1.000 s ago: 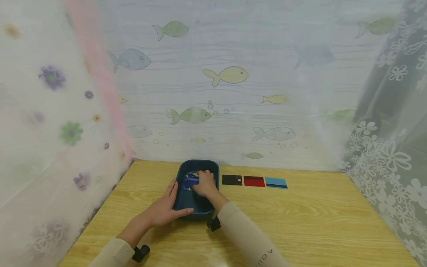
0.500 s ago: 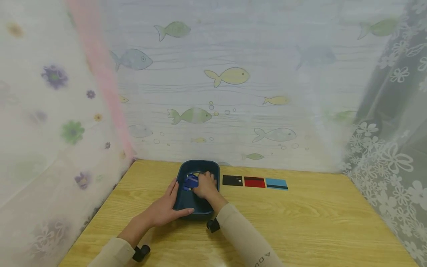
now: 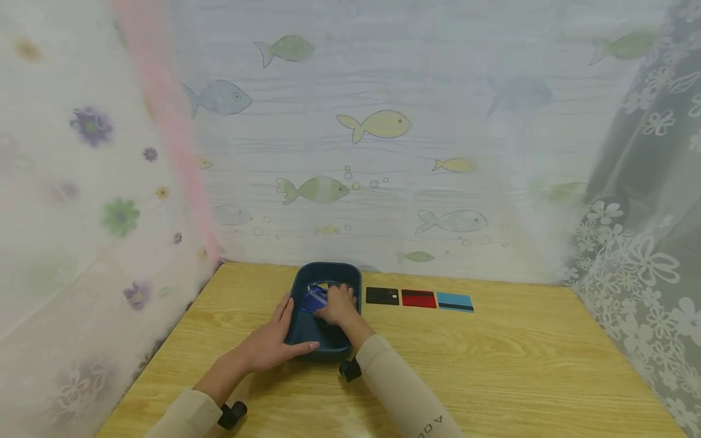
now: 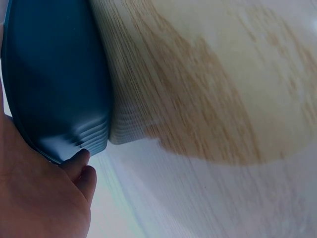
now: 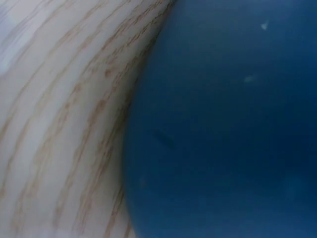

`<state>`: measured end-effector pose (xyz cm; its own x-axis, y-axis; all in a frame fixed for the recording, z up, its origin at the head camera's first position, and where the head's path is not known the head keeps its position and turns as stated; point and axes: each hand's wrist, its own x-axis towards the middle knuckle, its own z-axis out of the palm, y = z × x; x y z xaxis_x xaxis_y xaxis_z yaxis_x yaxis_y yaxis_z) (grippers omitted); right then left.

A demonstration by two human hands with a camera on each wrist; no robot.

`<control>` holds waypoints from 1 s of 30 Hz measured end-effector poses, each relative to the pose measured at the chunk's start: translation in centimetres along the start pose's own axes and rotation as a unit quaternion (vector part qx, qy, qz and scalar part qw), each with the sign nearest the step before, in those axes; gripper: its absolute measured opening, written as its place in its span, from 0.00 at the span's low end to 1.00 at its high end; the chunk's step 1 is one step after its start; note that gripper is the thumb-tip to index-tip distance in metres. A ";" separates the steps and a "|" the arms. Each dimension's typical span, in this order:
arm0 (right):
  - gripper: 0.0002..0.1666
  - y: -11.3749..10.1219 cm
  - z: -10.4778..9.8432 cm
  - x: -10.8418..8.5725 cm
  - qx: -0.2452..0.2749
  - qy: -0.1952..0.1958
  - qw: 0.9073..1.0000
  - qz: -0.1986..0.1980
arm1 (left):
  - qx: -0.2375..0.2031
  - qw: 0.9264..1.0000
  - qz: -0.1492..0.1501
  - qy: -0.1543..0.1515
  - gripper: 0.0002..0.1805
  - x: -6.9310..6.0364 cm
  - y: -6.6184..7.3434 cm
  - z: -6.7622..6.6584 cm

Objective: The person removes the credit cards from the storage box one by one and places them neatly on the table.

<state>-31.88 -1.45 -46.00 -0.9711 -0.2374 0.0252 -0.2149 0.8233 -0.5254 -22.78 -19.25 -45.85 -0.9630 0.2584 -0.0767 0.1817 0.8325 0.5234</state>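
Observation:
A dark blue plastic bin [image 3: 323,350] stands on the table. My left hand [image 3: 263,347] grips its near left corner, with fingers along the left wall and the thumb on the front rim. In the left wrist view, two fingertips [image 4: 85,179] curl against the bin's outer wall. My right hand [image 3: 338,305] reaches inside, its fingers bent and pointing down beside blue, card-like pieces [image 3: 314,299]. Its thumb side meets them; whether it pinches one is hidden. The right wrist view shows mostly the bin's blurred outer wall [image 5: 223,139].
To the right of the bin lie a black card [image 3: 382,296], a red card [image 3: 418,298] and a light blue card [image 3: 455,302] in a row on the wooden table [image 3: 493,371]. Behind it hangs a fish-print curtain [image 3: 378,182], with floral curtains at both sides.
Inside the bin, the blue pieces have shifted slightly beside the right fingers, which have moved a little. The left hand and bin hold their place; the row of cards is the same.

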 end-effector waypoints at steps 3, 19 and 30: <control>0.29 0.0 0.0 0.1 0.005 -0.005 1.000 0.005 | -0.001 1.000 0.002 0.001 0.69 0.1 0.0 -0.1; 0.20 0.7 0.2 0.6 0.117 0.041 0.991 -0.042 | 0.002 1.000 -0.002 0.002 0.70 0.2 -0.1 0.1; 0.10 0.2 -0.1 0.4 0.134 0.041 0.989 -0.036 | 0.005 1.000 -0.006 0.007 0.69 0.0 0.3 -0.2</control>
<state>-32.36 -1.32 -46.04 -0.9621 -0.2375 0.1340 -0.2583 0.6364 -0.7268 -22.78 -19.11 -45.50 -0.9680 0.2409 -0.0709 0.1713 0.8400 0.5148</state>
